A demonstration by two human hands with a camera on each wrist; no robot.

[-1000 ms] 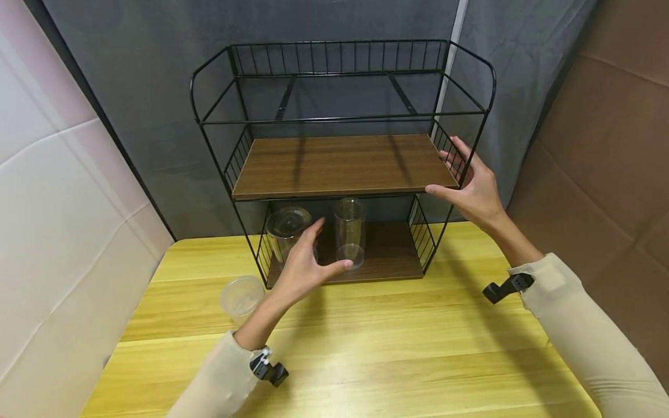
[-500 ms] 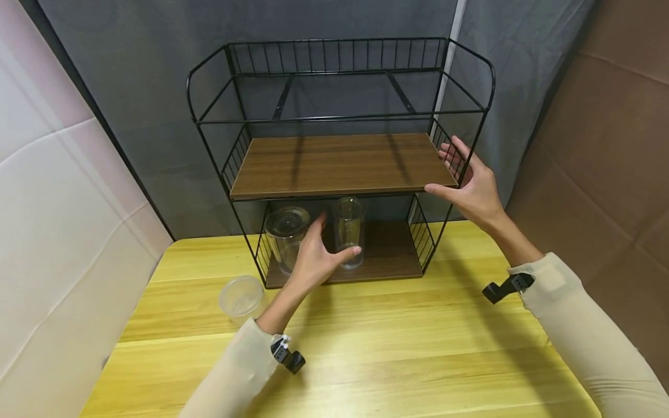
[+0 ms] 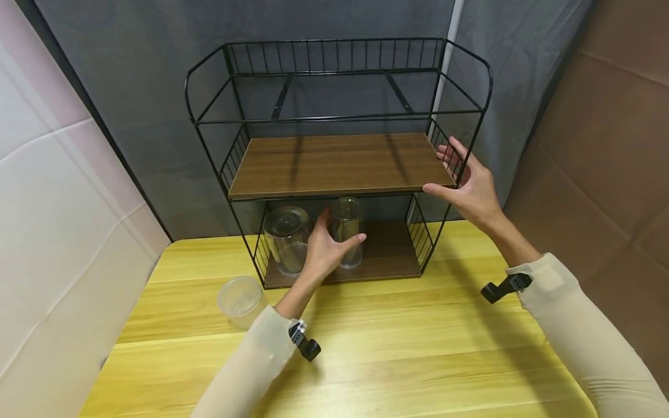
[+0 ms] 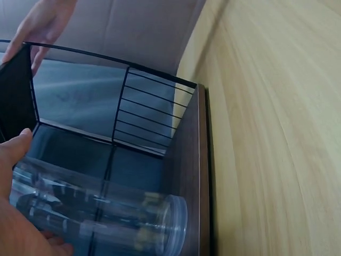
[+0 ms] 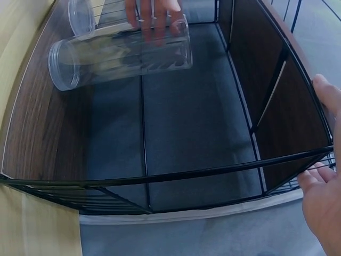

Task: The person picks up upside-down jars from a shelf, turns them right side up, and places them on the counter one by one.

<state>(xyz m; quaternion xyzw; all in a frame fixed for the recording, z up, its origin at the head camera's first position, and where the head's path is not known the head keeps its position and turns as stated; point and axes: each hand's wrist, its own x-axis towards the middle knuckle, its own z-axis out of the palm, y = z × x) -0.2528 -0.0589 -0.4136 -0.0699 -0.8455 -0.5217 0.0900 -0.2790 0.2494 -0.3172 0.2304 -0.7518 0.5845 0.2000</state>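
Note:
A tall clear jar (image 3: 352, 255) stands on the lower board of a black wire shelf rack (image 3: 342, 120). My left hand (image 3: 325, 249) is beside it, thumb across its front and fingers at its left. In the left wrist view the jar (image 4: 106, 208) lies between my spread thumb and fingers; firm contact cannot be made out. My right hand (image 3: 473, 188) holds the rack at the right end of the middle board (image 3: 340, 165), thumb on its front edge and fingers behind the side wires. A wider clear jar (image 3: 286, 241) with a dark-looking top stands left of my left hand.
An open clear plastic tub (image 3: 241, 299) sits on the wooden table (image 3: 397, 348), left of the rack. Grey cloth (image 3: 340, 17) hangs behind, with a white panel (image 3: 63, 203) at left and a brown one (image 3: 606, 145) at right. The rack's top tier is bare frame and crossbars.
My left hand has moved right and slightly up, from beside the wider jar to the tall jar. My right hand keeps its place on the rack; the jars stay put.

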